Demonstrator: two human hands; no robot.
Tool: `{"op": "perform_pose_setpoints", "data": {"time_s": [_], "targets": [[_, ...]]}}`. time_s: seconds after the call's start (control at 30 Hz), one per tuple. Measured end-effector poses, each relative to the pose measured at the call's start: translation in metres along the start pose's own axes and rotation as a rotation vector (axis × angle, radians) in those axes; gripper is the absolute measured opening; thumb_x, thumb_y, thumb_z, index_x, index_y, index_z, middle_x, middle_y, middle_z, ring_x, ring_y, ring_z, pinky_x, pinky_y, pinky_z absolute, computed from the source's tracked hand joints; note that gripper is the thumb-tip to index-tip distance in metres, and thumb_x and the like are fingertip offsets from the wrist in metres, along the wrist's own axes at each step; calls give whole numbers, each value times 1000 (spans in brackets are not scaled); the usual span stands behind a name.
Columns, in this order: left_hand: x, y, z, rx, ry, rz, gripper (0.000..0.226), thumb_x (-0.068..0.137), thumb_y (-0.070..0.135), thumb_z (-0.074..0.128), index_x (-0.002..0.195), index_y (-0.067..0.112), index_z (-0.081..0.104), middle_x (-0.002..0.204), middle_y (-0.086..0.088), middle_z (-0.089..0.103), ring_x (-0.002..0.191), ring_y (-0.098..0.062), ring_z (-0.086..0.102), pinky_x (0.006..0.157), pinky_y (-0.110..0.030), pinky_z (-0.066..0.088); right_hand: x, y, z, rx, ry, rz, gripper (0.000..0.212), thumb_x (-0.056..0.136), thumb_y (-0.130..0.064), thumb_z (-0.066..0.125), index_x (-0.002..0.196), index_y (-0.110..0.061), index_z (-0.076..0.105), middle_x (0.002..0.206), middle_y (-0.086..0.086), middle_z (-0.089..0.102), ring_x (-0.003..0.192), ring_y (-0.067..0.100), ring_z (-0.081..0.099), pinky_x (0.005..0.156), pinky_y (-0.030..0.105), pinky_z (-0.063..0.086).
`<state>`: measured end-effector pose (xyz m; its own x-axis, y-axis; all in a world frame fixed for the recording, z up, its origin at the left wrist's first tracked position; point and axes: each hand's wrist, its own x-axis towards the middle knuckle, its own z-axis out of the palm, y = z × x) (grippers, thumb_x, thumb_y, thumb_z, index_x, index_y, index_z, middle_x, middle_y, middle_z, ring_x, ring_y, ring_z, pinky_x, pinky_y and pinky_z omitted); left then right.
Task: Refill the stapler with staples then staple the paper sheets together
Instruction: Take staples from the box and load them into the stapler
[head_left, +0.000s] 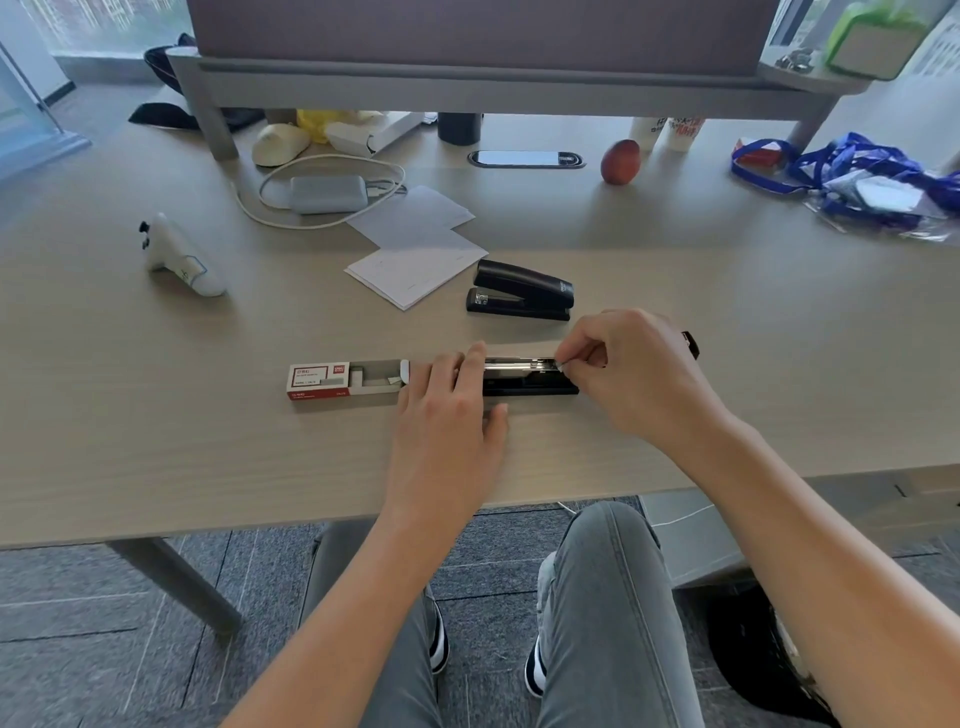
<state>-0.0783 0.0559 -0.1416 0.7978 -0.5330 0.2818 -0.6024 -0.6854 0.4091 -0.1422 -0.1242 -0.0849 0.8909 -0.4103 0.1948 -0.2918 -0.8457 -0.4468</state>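
Note:
An opened black stapler lies flat near the table's front edge, its metal staple channel facing up. My left hand presses down on its left end. My right hand pinches a small strip of staples at the channel's right end. A red and white staple box lies slid open just left of my left hand. A second black stapler sits closed farther back. Several white paper sheets lie behind it to the left.
A white controller lies at the left. A grey charger with cable, a phone, a red fruit and blue lanyards sit at the back under a monitor shelf.

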Motion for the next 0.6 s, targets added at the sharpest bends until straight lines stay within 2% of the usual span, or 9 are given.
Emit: {"op": "perform_pose_setpoints", "data": {"time_s": [0.1, 0.27, 0.6], "targets": [[0, 0, 1, -3, 5, 0, 60, 93, 33, 59, 147, 14, 42, 133, -4, 53, 123, -26, 46, 108, -41, 38, -1, 1, 0, 35, 26, -23, 14, 82, -11, 75, 83, -25, 79, 74, -13, 69, 71, 8, 63, 65, 11, 42], [0, 0, 0, 10, 4, 3, 60, 93, 34, 58, 147, 14, 40, 134, -4, 52, 124, -26, 45, 109, -41, 38, -7, 5, 5, 63, 82, -60, 13, 84, -12, 76, 86, -25, 79, 80, -10, 71, 73, 8, 66, 76, 30, 54], [-1, 1, -1, 10, 5, -4, 61, 94, 35, 57, 149, 15, 39, 134, -3, 53, 124, -24, 45, 109, -39, 38, -10, 9, 11, 44, 131, -118, 12, 85, -11, 76, 89, -21, 79, 84, -9, 70, 71, 15, 67, 72, 39, 57]]}}
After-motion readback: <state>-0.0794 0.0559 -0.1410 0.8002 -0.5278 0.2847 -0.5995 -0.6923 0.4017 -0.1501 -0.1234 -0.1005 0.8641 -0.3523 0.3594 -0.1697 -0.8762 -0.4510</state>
